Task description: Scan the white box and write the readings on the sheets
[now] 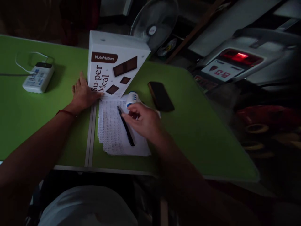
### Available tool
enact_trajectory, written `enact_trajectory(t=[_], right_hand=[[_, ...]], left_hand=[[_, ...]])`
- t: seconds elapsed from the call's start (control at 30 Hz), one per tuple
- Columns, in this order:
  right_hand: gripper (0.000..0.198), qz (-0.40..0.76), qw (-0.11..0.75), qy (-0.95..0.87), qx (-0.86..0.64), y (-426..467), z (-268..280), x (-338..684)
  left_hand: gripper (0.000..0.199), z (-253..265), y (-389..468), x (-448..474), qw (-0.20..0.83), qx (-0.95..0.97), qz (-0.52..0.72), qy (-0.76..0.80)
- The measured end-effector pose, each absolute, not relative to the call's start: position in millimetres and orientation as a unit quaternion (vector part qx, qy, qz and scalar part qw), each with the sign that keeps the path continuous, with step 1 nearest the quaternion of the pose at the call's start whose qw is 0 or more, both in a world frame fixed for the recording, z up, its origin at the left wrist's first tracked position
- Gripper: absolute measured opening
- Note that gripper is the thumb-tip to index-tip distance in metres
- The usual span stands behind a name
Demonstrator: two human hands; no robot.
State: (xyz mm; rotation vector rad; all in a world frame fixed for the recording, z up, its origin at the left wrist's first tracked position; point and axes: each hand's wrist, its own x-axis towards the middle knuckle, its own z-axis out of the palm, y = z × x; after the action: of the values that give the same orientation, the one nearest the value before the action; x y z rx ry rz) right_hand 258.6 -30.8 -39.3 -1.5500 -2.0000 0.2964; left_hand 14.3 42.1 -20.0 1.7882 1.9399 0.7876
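Note:
A white box point(119, 47) printed "NutriMotion Su-per Meal" stands upright on the green table. My left hand point(84, 94) is at its lower left corner, thumb across the front and the other fingers spread along the side. Handwritten sheets of paper point(110, 128) lie in front of the box. On them rests a black pen point(127, 130). My right hand point(145, 121) hovers over the sheets, its fingers loosely bent and the thumb apart from them, close to the pen's upper end. Just beyond these fingers is a small white and blue object point(132, 97), partly hidden.
A dark phone point(161, 96) lies on the green table point(199, 135) to the right. At the left sits a white power strip point(39, 78) with cables. Behind the table is a fan point(152, 28); at the right stands a scooter point(235, 59) with a lit red tail light.

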Motion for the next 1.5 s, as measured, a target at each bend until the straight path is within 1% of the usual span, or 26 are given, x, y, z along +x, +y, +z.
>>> enact_trajectory(t=[0.07,0.13,0.2,0.3,0.37,0.47,0.57,0.67,0.73,0.8,0.83,0.97,1.03,1.13,1.23,1.5], right_hand=[[0.021,0.127,0.264,-0.769,-0.568,-36,-42,250],[0.02,0.139,0.263,-0.782,-0.548,-37,-44,248],[0.022,0.165,0.303,-0.78,-0.523,-35,-44,250],[0.023,0.226,0.385,-0.747,-0.492,-29,-43,254],[0.024,0.278,0.43,-0.713,-0.478,-26,-43,256],[0.026,0.343,0.469,-0.682,-0.445,-23,-45,255],[0.036,0.363,0.502,-0.668,-0.413,-23,-50,249],[0.032,0.372,0.528,-0.65,-0.4,-24,-54,243],[0.042,0.376,0.529,-0.642,-0.408,-25,-55,239],[0.045,0.371,0.521,-0.633,-0.437,-26,-55,237],[0.042,0.367,0.517,-0.626,-0.454,-25,-56,236],[0.019,0.345,0.53,-0.601,-0.488,-23,-60,235],[0.013,0.325,0.524,-0.607,-0.5,-22,-62,235],[0.008,0.294,0.498,-0.625,-0.524,-21,-63,235],[0.005,0.264,0.506,-0.632,-0.524,-19,-63,233],[0.01,0.284,0.507,-0.628,-0.518,-13,-71,233]], left_hand=[[0.134,-14,39,13,0.175,0.635,0.218,0.72],[0.14,-11,37,10,0.176,0.648,0.161,0.723],[0.146,-11,37,6,0.175,0.668,0.117,0.714],[0.153,-14,38,4,0.165,0.684,0.072,0.707],[0.156,-16,38,4,0.16,0.687,0.054,0.707],[0.16,-18,38,4,0.159,0.695,0.05,0.699],[0.16,-20,38,2,0.163,0.707,0.064,0.686],[0.158,-20,39,2,0.165,0.706,0.07,0.685],[0.159,-20,39,3,0.169,0.698,0.065,0.693],[0.16,-19,39,3,0.172,0.694,0.062,0.697],[0.16,-19,38,4,0.173,0.694,0.062,0.696],[0.161,-20,38,4,0.173,0.7,0.076,0.689],[0.161,-21,38,3,0.172,0.698,0.079,0.69],[0.162,-22,39,3,0.172,0.695,0.077,0.694],[0.164,-22,40,3,0.174,0.694,0.077,0.695],[0.162,-25,41,1,0.166,0.697,0.076,0.693]])
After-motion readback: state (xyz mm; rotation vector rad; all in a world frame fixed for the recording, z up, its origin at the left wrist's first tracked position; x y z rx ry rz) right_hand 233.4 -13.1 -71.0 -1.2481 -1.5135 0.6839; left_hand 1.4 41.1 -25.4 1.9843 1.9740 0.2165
